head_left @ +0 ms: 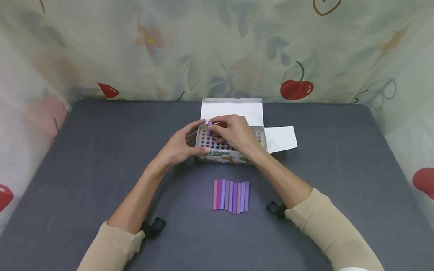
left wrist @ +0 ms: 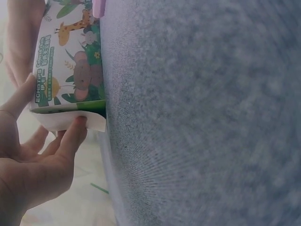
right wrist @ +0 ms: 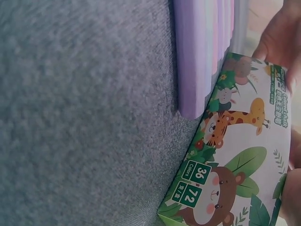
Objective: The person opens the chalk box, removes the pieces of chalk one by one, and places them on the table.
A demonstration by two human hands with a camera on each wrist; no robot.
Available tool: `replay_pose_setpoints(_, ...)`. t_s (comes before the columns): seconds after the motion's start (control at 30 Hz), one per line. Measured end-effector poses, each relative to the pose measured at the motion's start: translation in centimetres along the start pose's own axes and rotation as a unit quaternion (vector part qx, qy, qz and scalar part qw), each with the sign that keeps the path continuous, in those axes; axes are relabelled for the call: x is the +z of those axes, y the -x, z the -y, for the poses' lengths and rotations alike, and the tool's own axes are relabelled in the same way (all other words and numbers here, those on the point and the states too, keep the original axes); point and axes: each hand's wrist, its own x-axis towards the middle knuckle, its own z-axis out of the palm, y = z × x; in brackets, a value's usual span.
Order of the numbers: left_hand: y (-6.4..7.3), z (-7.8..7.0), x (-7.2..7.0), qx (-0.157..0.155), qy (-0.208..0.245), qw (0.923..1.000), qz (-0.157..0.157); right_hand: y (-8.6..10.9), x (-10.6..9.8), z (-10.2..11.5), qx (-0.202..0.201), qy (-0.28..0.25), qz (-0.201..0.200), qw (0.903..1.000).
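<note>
A printed cardboard chalk box [head_left: 224, 157] stands on the table, its top showing a holder full of round holes. My left hand [head_left: 176, 148] holds the box's left end, thumb on the front edge and fingers towards the back; in the left wrist view a fingertip presses the white side flap [left wrist: 66, 121]. Over the holder's left part, my right hand [head_left: 236, 133] pinches an upright purple chalk stick [head_left: 210, 128] between thumb and fingertips. The right hand hides part of the holes. Several pink, purple and blue chalk sticks [head_left: 230, 196] lie side by side in front of the box.
The box's white lid [head_left: 231, 111] is folded up at the back, and a white flap [head_left: 281, 139] sticks out to the right. The dark grey table [head_left: 98, 152] ends at a patterned curtain [head_left: 223, 39] behind and at both sides.
</note>
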Motion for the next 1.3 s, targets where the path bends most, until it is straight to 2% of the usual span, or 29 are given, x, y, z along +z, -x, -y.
replay_pose_setpoints(0.33, -0.1, 0.0, 0.0, -0.001, 0.01, 0.9999, 0.002, 0.1, 0.0, 0.2, -0.051, -0.026, -0.032, 0.9978)
replay_pose_setpoints(0.57, -0.2, -0.2, 0.0, 0.0, 0.008, 1.0, 0.001, 0.4, -0.3, 0.4, -0.096, -0.045, -0.103, 0.989)
replay_pose_setpoints(0.6, -0.2, -0.2, 0.0, -0.001, 0.008, 1.0, -0.001, 0.5, -0.4, 0.4, -0.098, -0.059, -0.113, 0.987)
replay_pose_setpoints(0.77, -0.2, -0.3, 0.0, -0.004, 0.005, 1.0, -0.004, 1.5, -1.4, 2.2, -0.074, -0.139, -0.131, 0.9787)
replay_pose_setpoints(0.83, -0.2, -0.4, -0.1, -0.005, 0.007, 1.0, -0.004, 1.6, -1.8, 2.3, -0.063, -0.163, -0.128, 0.9762)
replay_pose_setpoints(0.9, -0.2, -0.4, -0.1, -0.006, 0.008, 0.9999, -0.004, 1.4, -1.9, 1.5, -0.058, -0.176, -0.128, 0.9744)
replay_pose_setpoints(1.17, 0.0, -0.2, -0.2, -0.008, 0.005, 0.9999, -0.006, 2.2, -2.4, 0.4, -0.043, -0.149, -0.126, 0.9799)
replay_pose_setpoints(1.3, 0.1, 0.1, 0.0, -0.007, 0.011, 0.9999, -0.005, 3.0, -3.0, -0.1, -0.039, -0.181, -0.118, 0.9756)
